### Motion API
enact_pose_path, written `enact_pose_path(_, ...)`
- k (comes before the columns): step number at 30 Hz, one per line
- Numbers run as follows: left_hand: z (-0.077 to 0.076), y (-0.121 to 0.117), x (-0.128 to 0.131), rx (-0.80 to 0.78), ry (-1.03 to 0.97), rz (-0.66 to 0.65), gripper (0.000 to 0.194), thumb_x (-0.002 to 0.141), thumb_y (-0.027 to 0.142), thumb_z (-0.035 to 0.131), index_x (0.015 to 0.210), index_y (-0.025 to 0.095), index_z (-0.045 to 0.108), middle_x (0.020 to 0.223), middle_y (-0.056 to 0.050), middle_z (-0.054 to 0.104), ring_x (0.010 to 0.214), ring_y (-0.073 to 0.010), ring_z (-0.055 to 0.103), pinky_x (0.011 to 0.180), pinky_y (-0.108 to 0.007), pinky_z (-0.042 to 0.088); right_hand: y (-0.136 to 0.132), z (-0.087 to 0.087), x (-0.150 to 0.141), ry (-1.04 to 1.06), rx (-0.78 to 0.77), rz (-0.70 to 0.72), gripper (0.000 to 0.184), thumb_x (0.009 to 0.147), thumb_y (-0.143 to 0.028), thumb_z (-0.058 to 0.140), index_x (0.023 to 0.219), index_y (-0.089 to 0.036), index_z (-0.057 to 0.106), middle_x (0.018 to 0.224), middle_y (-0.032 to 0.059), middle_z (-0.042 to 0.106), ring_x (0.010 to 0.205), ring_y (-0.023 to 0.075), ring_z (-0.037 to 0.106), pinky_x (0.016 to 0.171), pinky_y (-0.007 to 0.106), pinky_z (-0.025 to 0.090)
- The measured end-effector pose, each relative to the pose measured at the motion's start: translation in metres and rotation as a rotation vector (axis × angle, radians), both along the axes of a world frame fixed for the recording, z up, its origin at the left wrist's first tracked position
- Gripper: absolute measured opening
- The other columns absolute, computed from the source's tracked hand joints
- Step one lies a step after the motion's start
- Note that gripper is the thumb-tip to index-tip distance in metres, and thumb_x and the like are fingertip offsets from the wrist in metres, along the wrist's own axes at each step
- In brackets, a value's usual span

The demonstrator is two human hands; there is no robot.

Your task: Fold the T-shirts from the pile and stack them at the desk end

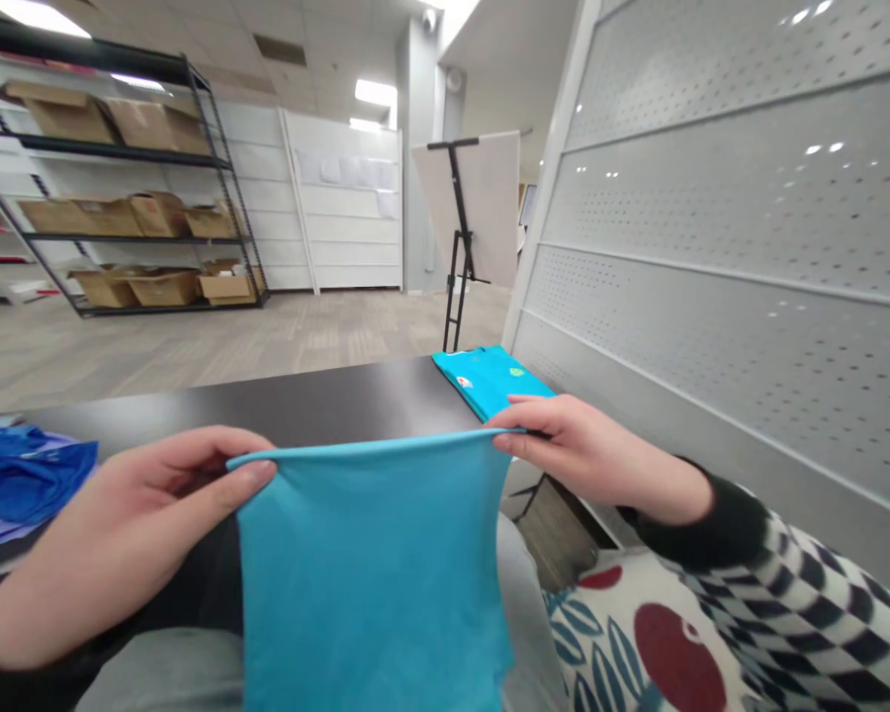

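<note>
A plain turquoise cloth (pixel 375 574) hangs down in front of me, its top edge folded and drawn nearly straight between my hands. At its upper left corner, my left hand (pixel 170 504) pinches the edge between thumb and fingers. My right hand (pixel 564 435) pinches the upper right corner the same way. The cloth's lower end runs out of view over my lap. Just behind my right hand lies a folded turquoise garment (pixel 496 376) with small printed emblems, partly covered by that hand.
The dark table (pixel 326 396) stretches across in front of me. Crumpled blue clothing (pixel 26 480) lies at its left end. A white perforated panel (pixel 712 237) rises close on the right. Beyond stand an easel (pixel 456 237) and a shelf rack (pixel 126 153) with cardboard boxes. A patterned cushion (pixel 623 633) is beside me.
</note>
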State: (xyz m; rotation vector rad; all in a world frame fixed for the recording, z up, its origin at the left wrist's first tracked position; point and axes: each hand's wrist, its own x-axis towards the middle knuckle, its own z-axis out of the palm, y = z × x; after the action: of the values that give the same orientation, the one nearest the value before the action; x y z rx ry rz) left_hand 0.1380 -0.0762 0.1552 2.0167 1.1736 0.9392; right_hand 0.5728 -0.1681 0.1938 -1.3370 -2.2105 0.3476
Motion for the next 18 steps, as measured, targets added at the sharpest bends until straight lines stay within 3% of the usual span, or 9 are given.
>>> enact_pose_path(4, 0.032, 0.032, 0.054, 0.042, 0.041, -0.154, 0.046, 0.091, 0.071, 0.082, 0.101, 0.027, 0.088, 0.094, -0.003, 0.086, 0.083, -0.0240, 0.079, 0.078, -0.030, 0.065, 0.019, 0.010, 0.041, 0.058, -0.061, -0.153, 0.044, 0.110, -0.064, 0.068, 0.114, -0.024, 0.087, 0.106, 0.0036, 0.085, 0.094, 0.0237, 0.075, 0.083, 0.034, 0.059)
enact_pose_path(7, 0.055, 0.082, 0.099, 0.122, 0.048, -0.228, 0.042, 0.091, 0.064, 0.082, 0.096, 0.022, 0.087, 0.091, -0.003, 0.085, 0.082, -0.0203, 0.075, 0.079, -0.028, 0.061, 0.068, 0.030, 0.082, 0.028, -0.033, -0.248, 0.047, 0.107, -0.066, 0.072, 0.116, -0.023, 0.088, 0.108, 0.0047, 0.085, 0.098, 0.0260, 0.074, 0.090, 0.039, 0.059)
enact_pose_path(10, 0.085, 0.138, 0.152, 0.216, -0.021, -0.227, 0.040, 0.094, 0.053, 0.080, 0.100, 0.014, 0.085, 0.089, -0.003, 0.084, 0.078, -0.0133, 0.072, 0.078, -0.024, 0.057, 0.133, 0.065, 0.126, -0.014, 0.077, -0.344, 0.036, 0.110, -0.052, 0.074, 0.114, -0.019, 0.088, 0.104, 0.0033, 0.084, 0.091, 0.0205, 0.069, 0.091, 0.037, 0.055)
enact_pose_path(12, 0.108, 0.170, 0.189, 0.295, -0.043, -0.216, 0.056, 0.101, 0.051, 0.062, 0.116, 0.000, 0.081, 0.104, -0.005, 0.085, 0.091, -0.0100, 0.076, 0.085, -0.023, 0.053, 0.172, 0.092, 0.153, 0.005, 0.152, -0.441, 0.034, 0.111, -0.044, 0.075, 0.119, -0.013, 0.088, 0.098, 0.0020, 0.083, 0.079, 0.0143, 0.062, 0.081, 0.032, 0.050)
enact_pose_path(14, 0.126, 0.199, 0.226, 0.360, -0.052, -0.234, 0.077, 0.103, 0.047, 0.034, 0.131, -0.016, 0.068, 0.119, -0.008, 0.080, 0.114, -0.0154, 0.077, 0.089, -0.029, 0.048, 0.203, 0.116, 0.180, 0.016, 0.191, -0.511, 0.047, 0.113, -0.044, 0.070, 0.132, -0.004, 0.082, 0.105, 0.0033, 0.083, 0.076, 0.0081, 0.057, 0.078, 0.028, 0.045)
enact_pose_path(16, 0.132, 0.227, 0.262, 0.394, -0.091, -0.239, 0.078, 0.103, 0.043, 0.026, 0.130, -0.020, 0.065, 0.126, -0.012, 0.077, 0.122, -0.0228, 0.076, 0.088, -0.035, 0.047, 0.224, 0.128, 0.206, 0.017, 0.210, -0.541, 0.060, 0.114, -0.046, 0.063, 0.141, 0.006, 0.074, 0.115, 0.0072, 0.083, 0.080, 0.0042, 0.055, 0.080, 0.026, 0.043)
enact_pose_path(18, 0.120, 0.253, 0.295, 0.398, -0.131, -0.234, 0.066, 0.106, 0.041, 0.040, 0.117, -0.014, 0.072, 0.130, -0.016, 0.079, 0.116, -0.0240, 0.079, 0.089, -0.038, 0.051, 0.237, 0.124, 0.233, 0.011, 0.199, -0.555, 0.064, 0.113, -0.047, 0.062, 0.143, 0.009, 0.072, 0.118, 0.0090, 0.083, 0.080, 0.0025, 0.054, 0.080, 0.025, 0.043)
